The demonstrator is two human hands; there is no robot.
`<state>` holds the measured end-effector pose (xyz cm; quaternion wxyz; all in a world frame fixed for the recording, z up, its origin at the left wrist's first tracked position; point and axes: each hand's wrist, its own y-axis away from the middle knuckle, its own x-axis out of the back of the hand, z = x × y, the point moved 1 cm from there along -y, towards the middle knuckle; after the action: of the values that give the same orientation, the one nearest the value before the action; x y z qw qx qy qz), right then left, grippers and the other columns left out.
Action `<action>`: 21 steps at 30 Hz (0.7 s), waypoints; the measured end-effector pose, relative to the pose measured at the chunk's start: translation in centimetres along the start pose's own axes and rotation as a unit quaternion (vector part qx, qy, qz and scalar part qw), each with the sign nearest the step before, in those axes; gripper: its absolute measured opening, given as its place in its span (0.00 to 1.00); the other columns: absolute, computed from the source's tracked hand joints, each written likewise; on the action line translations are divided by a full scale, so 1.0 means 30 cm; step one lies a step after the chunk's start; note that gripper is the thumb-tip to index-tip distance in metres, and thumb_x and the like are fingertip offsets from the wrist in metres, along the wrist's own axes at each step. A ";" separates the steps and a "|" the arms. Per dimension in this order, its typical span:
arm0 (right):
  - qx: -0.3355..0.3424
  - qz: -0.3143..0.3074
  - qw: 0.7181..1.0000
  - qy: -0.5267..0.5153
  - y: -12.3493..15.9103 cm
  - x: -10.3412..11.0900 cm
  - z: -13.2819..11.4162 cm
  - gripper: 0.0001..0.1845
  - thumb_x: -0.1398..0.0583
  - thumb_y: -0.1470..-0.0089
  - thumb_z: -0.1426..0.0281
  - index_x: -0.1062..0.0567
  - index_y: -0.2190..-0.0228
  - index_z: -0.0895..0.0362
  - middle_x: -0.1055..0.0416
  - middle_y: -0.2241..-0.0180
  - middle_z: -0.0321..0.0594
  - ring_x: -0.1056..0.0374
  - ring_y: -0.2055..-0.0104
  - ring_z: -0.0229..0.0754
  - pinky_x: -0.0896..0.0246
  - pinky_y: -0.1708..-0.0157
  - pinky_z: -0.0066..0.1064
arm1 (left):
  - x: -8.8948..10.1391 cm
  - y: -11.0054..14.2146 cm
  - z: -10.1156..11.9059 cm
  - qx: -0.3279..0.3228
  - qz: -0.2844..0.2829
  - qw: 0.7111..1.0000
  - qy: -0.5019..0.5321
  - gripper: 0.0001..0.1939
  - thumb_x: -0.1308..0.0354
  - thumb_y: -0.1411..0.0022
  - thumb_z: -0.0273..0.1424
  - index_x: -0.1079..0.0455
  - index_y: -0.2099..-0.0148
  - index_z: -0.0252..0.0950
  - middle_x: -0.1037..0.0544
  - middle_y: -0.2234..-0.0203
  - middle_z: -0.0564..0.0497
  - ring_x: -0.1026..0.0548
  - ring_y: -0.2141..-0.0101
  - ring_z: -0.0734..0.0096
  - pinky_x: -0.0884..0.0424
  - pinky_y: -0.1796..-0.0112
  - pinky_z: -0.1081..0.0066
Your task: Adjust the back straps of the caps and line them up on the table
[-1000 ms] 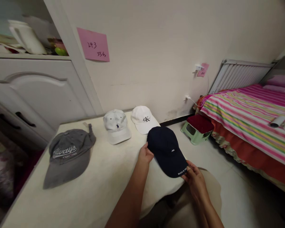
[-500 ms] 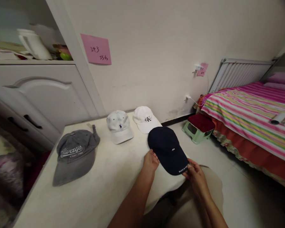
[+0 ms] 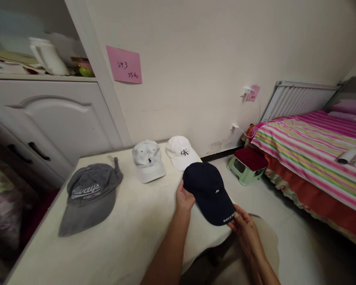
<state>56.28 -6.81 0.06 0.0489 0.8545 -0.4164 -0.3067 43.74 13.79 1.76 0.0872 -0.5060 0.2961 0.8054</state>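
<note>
A navy cap (image 3: 208,190) lies at the right edge of the pale table (image 3: 130,233), its brim pointing toward me. My left hand (image 3: 184,198) grips the left side of its crown, fingers closed on the fabric. At the tip of the brim, my right hand (image 3: 243,225) pinches the edge. Just behind the navy cap sits a white cap with a black logo (image 3: 180,152), with another white cap (image 3: 148,160) to its left. A grey cap with white lettering (image 3: 87,194) lies at the table's left side.
A white cupboard (image 3: 50,118) stands left of the table, with a jug (image 3: 49,57) on its shelf. A pink note (image 3: 124,65) hangs on the wall. On the floor sits a green stool with a red cushion (image 3: 245,163). A striped bed (image 3: 314,150) fills the right.
Both hands stay on the navy cap, which has barely shifted on the table. My left hand has moved between its crown and its side. The view has drifted slightly.
</note>
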 end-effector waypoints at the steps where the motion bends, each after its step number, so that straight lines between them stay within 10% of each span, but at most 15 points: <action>1: -0.001 0.002 1.000 0.000 -0.002 0.001 0.002 0.34 0.24 0.66 0.63 0.25 0.56 0.57 0.20 0.66 0.37 0.25 0.70 0.40 0.27 0.68 0.31 | -0.002 -0.011 -0.001 -0.004 0.003 1.000 0.004 0.13 0.45 0.34 0.33 0.24 0.51 0.39 0.16 0.59 0.46 0.23 0.48 0.57 0.31 0.45 0.56; 21: 0.014 0.023 0.999 0.030 -0.018 0.012 0.023 0.36 0.24 0.66 0.60 0.26 0.54 0.55 0.21 0.65 0.36 0.26 0.69 0.39 0.26 0.69 0.30 | 0.002 -0.084 -0.019 -0.005 0.023 0.999 0.046 0.13 0.46 0.33 0.32 0.24 0.51 0.38 0.16 0.60 0.46 0.23 0.48 0.58 0.31 0.43 0.58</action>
<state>56.43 -6.61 -0.86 0.0562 0.8542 -0.4384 -0.2739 45.27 15.49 0.56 0.0522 -0.5356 0.3076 0.7847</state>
